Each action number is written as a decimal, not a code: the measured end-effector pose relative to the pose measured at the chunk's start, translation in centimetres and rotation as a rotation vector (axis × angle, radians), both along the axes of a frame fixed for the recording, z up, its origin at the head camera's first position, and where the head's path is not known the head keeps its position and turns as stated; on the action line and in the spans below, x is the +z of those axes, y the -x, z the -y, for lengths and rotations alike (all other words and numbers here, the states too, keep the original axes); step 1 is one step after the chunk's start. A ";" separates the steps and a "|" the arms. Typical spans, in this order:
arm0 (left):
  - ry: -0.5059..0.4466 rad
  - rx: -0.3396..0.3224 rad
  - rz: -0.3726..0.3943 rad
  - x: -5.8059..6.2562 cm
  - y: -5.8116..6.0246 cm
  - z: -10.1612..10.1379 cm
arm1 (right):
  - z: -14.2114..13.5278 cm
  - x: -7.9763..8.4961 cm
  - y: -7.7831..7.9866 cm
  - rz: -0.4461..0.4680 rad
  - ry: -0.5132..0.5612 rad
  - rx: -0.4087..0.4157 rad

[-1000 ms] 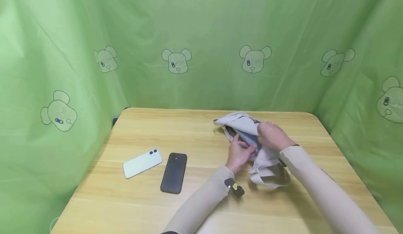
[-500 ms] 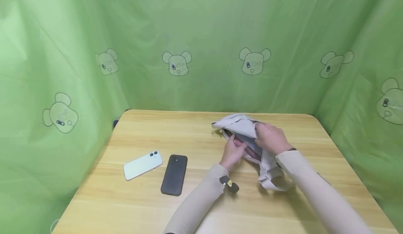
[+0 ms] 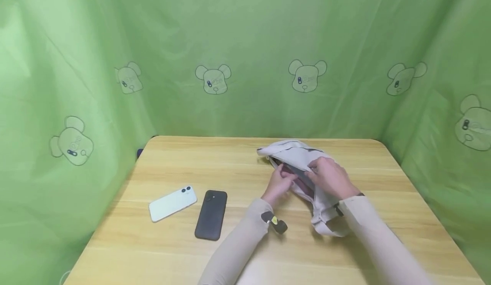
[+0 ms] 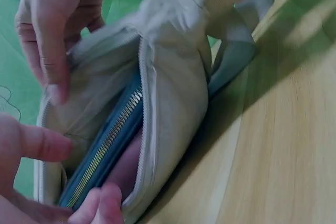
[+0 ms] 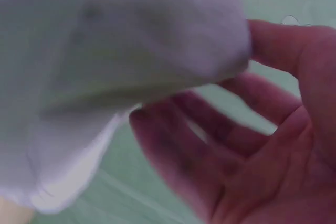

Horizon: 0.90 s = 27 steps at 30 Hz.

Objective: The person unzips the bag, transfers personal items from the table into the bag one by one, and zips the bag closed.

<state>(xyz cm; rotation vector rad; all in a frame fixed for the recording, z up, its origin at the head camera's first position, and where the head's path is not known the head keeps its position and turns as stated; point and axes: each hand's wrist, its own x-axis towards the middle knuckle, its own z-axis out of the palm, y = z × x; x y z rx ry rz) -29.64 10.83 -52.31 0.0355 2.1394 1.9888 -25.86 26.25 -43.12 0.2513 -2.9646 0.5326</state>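
Observation:
A pale beige crossbody bag (image 3: pixel 293 153) lies unzipped at the right of the table. My right hand (image 3: pixel 331 176) pinches the upper edge of its opening; in the right wrist view, thumb and fingers (image 5: pixel 273 45) meet its cloth. Inside, the left wrist view shows a dark teal zip wallet (image 4: pixel 110 145) standing on edge, a pinkish surface (image 4: pixel 128 166) beside it. My left hand (image 3: pixel 278 185) is at the mouth of the bag, fingers spread around the wallet's near end. One finger (image 4: pixel 47 145) stands apart from the wallet; other fingertips touch its end or the rim, I cannot tell which.
On the left of the wooden table (image 3: pixel 153 251) lie a white phone (image 3: pixel 172 204) and a black phone (image 3: pixel 211 214), both face down. The bag's strap (image 3: pixel 330 227) loops toward the front. Green curtains (image 3: pixel 253 102) enclose the table's back and sides.
My left hand has drawn back a little to the left from the bag's opening. The blue wallet shows less in the head view. My right hand keeps hold of the edge, slightly lower.

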 end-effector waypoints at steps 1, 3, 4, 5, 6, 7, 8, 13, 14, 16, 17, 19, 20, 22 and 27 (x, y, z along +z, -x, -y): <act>-0.008 0.012 0.010 0.0 -0.1 -0.1 | 0.0 0.1 -0.1 0.007 -0.013 -0.025; -0.046 0.022 0.031 0.1 -0.3 -0.2 | 0.1 0.3 -0.4 0.031 -0.019 -0.066; -0.075 0.024 0.046 0.1 -0.4 -0.3 | 0.1 0.4 -0.4 0.047 -0.009 -0.078; -0.097 0.018 0.053 0.2 -0.5 -0.3 | 0.1 0.5 -0.4 0.065 0.016 -0.080; -0.116 0.008 0.056 0.2 -0.5 -0.4 | 0.1 0.5 -0.3 0.081 0.042 -0.077; -0.139 -0.005 0.060 0.2 -0.6 -0.4 | 0.0 0.4 -0.3 0.095 0.071 -0.070; -0.163 -0.015 0.064 0.3 -0.6 -0.4 | -0.1 0.4 -0.2 0.103 0.097 -0.062; -0.205 -0.049 0.066 0.2 -0.5 -0.2 | -0.5 -0.1 0.5 0.106 0.162 -0.031; -0.204 -0.055 0.062 0.2 -0.4 -0.1 | -0.5 -0.1 0.6 0.106 0.165 -0.026; -0.196 -0.063 0.053 0.2 -0.3 0.2 | -0.5 -0.2 0.8 0.106 0.171 -0.023; -0.192 -0.065 0.051 0.2 -0.3 0.3 | -0.4 -0.1 0.8 0.110 0.176 -0.025; -0.179 -0.067 0.042 0.3 -0.2 0.6 | -0.3 -0.1 0.8 0.108 0.179 -0.036; -0.172 -0.071 0.038 0.3 -0.2 0.8 | -0.2 -0.1 0.8 0.108 0.183 -0.046; -0.156 -0.075 0.026 0.5 -0.1 1.3 | -0.1 -0.2 0.6 0.097 0.191 -0.063; -0.149 -0.134 -0.030 1.4 0.2 2.4 | -0.5 -0.4 0.0 0.063 0.220 -0.105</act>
